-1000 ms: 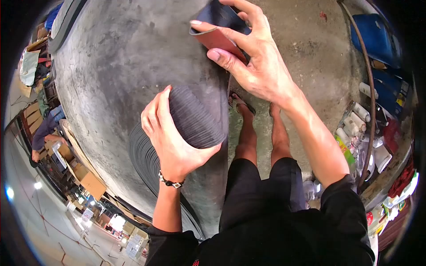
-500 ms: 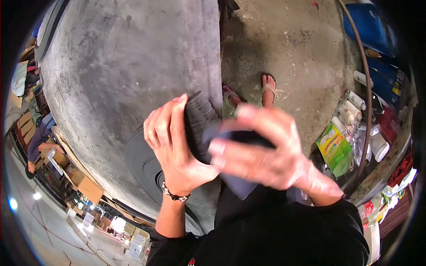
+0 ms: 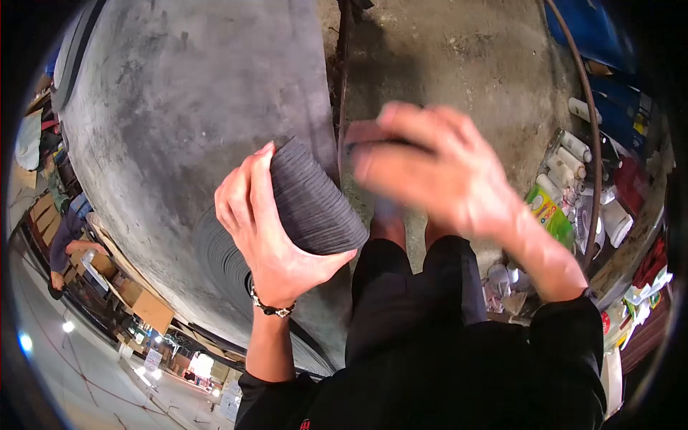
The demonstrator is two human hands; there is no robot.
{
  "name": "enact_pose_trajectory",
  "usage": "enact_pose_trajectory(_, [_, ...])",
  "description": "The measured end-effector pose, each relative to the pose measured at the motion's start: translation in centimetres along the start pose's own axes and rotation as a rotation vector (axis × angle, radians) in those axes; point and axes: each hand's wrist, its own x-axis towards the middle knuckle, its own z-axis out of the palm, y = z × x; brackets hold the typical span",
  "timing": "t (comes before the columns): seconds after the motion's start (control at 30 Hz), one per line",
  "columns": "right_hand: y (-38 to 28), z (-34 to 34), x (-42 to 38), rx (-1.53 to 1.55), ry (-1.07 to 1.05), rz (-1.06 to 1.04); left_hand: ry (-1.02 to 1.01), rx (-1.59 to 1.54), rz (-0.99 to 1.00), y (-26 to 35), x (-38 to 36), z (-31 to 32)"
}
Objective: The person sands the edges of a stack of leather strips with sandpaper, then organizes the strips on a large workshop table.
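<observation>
My left hand (image 3: 265, 229), with a beaded bracelet at its wrist, is closed round a thick wad of dark grey layered strip (image 3: 315, 201), thumb at the near end and fingers along the far side. The layers' edges face up. Behind that hand lies a large coil of the same dark strip (image 3: 218, 247) on the grey worktop (image 3: 193, 93), partly covered by hand and forearm. To the right, over the worktop's edge, my right hand (image 3: 444, 168) is smeared by motion. Between its thumb and fingers is a flat dark reddish-brown piece (image 3: 364, 132), too blurred to name, apart from the strip.
A long dark strip (image 3: 79, 54) lies at the worktop's far left. Beyond it, a person (image 3: 68, 240) works beside cardboard boxes (image 3: 152, 311). On the floor at right are white bottles (image 3: 573, 147), a green-yellow packet (image 3: 548, 215), a hose (image 3: 593, 129) and blue containers (image 3: 591, 32).
My right hand has swung up and away from the strip wad with the dark piece. My left hand has shifted slightly left, and the layered edges are now turned further into view.
</observation>
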Motion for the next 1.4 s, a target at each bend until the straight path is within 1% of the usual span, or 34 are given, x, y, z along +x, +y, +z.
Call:
enact_pose_trajectory(0.03, [2.6, 1.2, -0.3, -0.138, 0.028, 0.053, 0.016, -0.005, -0.002, 0.0, -0.1, -0.1])
enact_pose_trajectory(0.07, [2.5, 1.2, -1.6, -0.12, 0.053, 0.065, 0.028, -0.013, -0.003, 0.1, -0.2, -0.1])
enact_pose_trajectory(0.13, [-0.6, 0.5, 0.7, -0.09, 0.144, -0.011, 0.09, -0.012, -0.013, -0.1, 0.0, 0.8])
enact_pose_trajectory(0.2, [-5.2, -0.4, 1.6, 0.003, 0.072, -0.141, 0.066, 0.019, 0.009, -1.3, -1.0, 1.1])
enact_pose_trajectory(0.23, [-5.5, -0.7, 1.7, -0.041, 0.041, -0.196, 0.085, 0.026, 0.019, -1.5, -0.8, 1.3])
enact_pose_trajectory(0.3, [-4.2, -1.4, 1.5, -0.079, -0.011, -0.224, 0.097, 0.018, 0.004, -1.3, -0.7, 1.4])
enact_pose_trajectory(0.33, [-2.5, -2.3, 1.6, -0.115, -0.067, -0.162, 0.081, -0.022, -0.033, 0.0, -0.1, 0.6])
enact_pose_trajectory(0.37, [-1.2, -3.2, 1.7, -0.158, -0.115, -0.085, 0.098, -0.043, -0.041, 0.2, 0.1, 0.6])
enact_pose_trajectory(0.4, [-0.1, -3.5, 1.5, -0.193, -0.132, 0.0, 0.065, -0.026, -0.057, 0.4, -0.1, 0.2])
enact_pose_trajectory(0.43, [0.8, -3.2, 1.0, -0.241, -0.032, 0.05, 0.034, -0.014, -0.064, 0.5, 0.0, 0.0])
enact_pose_trajectory(0.5, [-3.6, -2.5, 2.0, -0.147, -0.024, -0.069, 0.126, -0.024, -0.017, -0.9, 0.0, 1.2])
enact_pose_trajectory(0.53, [-5.7, -2.2, 2.5, -0.1, -0.024, -0.129, 0.137, -0.037, 0.007, -1.3, -0.6, 1.7])
enact_pose_trajectory(0.57, [-4.9, -1.8, 2.2, -0.107, -0.001, -0.165, 0.18, 0.001, 0.033, -1.4, -0.6, 2.2])
enact_pose_trajectory(0.63, [-3.4, -1.0, 1.5, -0.122, 0.047, -0.238, 0.077, -0.043, -0.042, 0.1, 0.0, 0.5])
enact_pose_trajectory(0.7, [0.7, -2.8, 0.5, -0.371, -0.079, -0.034, 0.116, -0.062, -0.041, 0.3, 0.2, 0.5])
enact_pose_trajectory(0.73, [2.0, -2.7, 0.5, -0.421, 0.021, 0.063, 0.122, -0.073, -0.024, 0.2, 0.0, 0.6])
enact_pose_trajectory(0.77, [0.8, -2.3, 0.1, -0.267, 0.07, 0.069, 0.135, -0.081, -0.017, 0.2, 0.0, 0.7])
enact_pose_trajectory(0.8, [-2.1, -2.3, 2.0, -0.119, 0.121, 0.048, 0.151, -0.084, -0.018, 0.2, 0.3, 0.9])
enact_pose_trajectory(0.83, [-3.8, -1.5, 1.6, -0.103, 0.082, -0.008, 0.133, -0.088, -0.022, 0.2, 0.0, 0.7])
enact_pose_trajectory(0.9, [-7.2, -0.1, 0.8, -0.064, 0.0, -0.12, 0.187, -0.055, 0.051, -1.0, -0.3, 1.8])
enact_pose_trajectory(0.97, [-2.3, 0.0, 0.0, 0.019, 0.065, -0.099, 0.166, -0.071, 0.022, -0.3, -0.1, 1.3])
enact_pose_trajectory(1.0, [-0.4, -0.2, -0.2, -0.225, 0.023, 0.053, 0.158, -0.07, 0.003, -0.1, -0.1, 1.0])
enact_pose_trajectory(1.03, [2.4, 0.9, -0.4, -0.304, 0.098, 0.079, 0.142, -0.053, 0.003, 0.1, -0.3, 0.8])
enact_pose_trajectory(1.07, [1.8, 1.2, -2.3, -0.285, 0.139, 0.087, 0.119, -0.046, 0.006, 0.3, -0.6, 0.5])
enact_pose_trajectory(1.1, [0.4, 0.3, -0.8, -0.286, 0.198, 0.053, 0.141, -0.025, 0.009, 0.1, 0.1, 0.8])
enact_pose_trajectory(1.17, [-5.4, 0.0, 0.3, -0.112, 0.143, -0.078, 0.138, -0.027, 0.032, -0.2, -0.6, 1.2])
enact_pose_trajectory(1.23, [-5.9, 0.9, -0.7, -0.086, 0.097, -0.113, 0.168, 0.009, 0.04, -0.6, 0.0, 1.7])
enact_pose_trajectory(1.27, [-4.4, 0.4, -1.3, -0.085, 0.079, -0.041, 0.129, -0.052, 0.032, 0.0, 0.0, 0.9])
enact_pose_trajectory(1.3, [-2.2, -1.1, -1.1, -0.106, -0.001, 0.051, 0.133, -0.035, 0.034, 0.0, 0.1, 0.8])
enact_pose_trajectory(1.33, [1.9, 0.5, -3.0, -0.309, 0.043, 0.087, 0.133, -0.019, 0.041, -0.1, 0.1, 0.8])
enact_pose_trajectory(1.37, [1.2, 0.6, -3.0, -0.275, 0.089, 0.14, 0.108, -0.011, 0.052, -0.1, -0.1, 0.6])
enact_pose_trajectory(1.4, [0.4, 0.7, -3.0, -0.239, 0.137, 0.191, 0.135, -0.008, 0.062, -0.5, 0.3, 0.8])
